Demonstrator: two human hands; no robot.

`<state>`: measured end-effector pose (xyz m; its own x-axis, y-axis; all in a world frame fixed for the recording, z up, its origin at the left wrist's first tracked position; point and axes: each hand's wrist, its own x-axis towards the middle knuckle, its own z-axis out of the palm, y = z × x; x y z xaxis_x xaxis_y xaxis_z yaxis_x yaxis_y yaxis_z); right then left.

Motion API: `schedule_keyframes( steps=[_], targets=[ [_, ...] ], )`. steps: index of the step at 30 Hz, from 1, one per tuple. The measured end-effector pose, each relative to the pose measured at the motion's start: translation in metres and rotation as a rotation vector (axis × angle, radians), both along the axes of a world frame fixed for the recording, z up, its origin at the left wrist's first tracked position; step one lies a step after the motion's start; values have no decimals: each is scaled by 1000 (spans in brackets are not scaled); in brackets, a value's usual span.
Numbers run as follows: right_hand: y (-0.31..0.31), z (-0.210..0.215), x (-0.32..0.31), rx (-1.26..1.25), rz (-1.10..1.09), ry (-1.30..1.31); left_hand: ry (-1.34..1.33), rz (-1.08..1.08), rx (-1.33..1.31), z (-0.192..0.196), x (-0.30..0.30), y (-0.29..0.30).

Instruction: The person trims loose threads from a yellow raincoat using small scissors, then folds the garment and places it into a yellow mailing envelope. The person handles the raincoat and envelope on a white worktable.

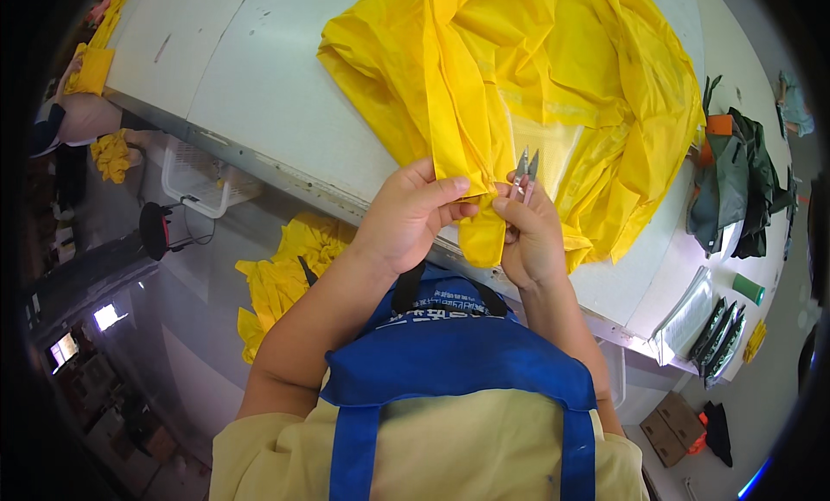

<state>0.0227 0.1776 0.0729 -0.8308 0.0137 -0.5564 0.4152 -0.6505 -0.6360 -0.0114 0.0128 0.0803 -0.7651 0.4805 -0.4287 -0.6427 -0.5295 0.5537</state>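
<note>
A yellow garment [471,69] of smooth, creased fabric is spread over the white table, with a pale mesh lining [553,146] showing inside it. My left hand [411,211] is closed on a folded edge of the garment, thumb on top. Close beside it, my right hand [529,233] grips small metal thread snips [526,168], blades pointing away from me and slightly apart. The thumb and fingers of that hand also touch the garment edge. A narrow yellow flap hangs down between both hands.
The white table [268,77] runs in front of me. Dark green garments [735,190], a green thread spool [748,289] and dark packets [718,332] lie at right. Left below the table are a white basket [194,181] and a yellow fabric heap [285,276]. Another person [86,121] is far left.
</note>
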Motion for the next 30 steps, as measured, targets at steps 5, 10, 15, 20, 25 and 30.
schedule_keyframes(
  steps=[5,10,15,20,25,30],
  targets=[
    [1,9,0,189,10,125,32,93,-60,3,4,6],
    [-2,17,4,143,-1,118,359,191,-327,11,7,14],
    [-6,14,7,272,-20,206,524,-7,-581,9,7,9],
    [-6,13,7,297,-34,239,441,-104,-721,11,8,7],
    [-2,16,7,248,-40,155,292,-35,-428,4,8,4],
    [3,16,10,416,24,210,183,-32,-253,13,9,5]
  ],
)
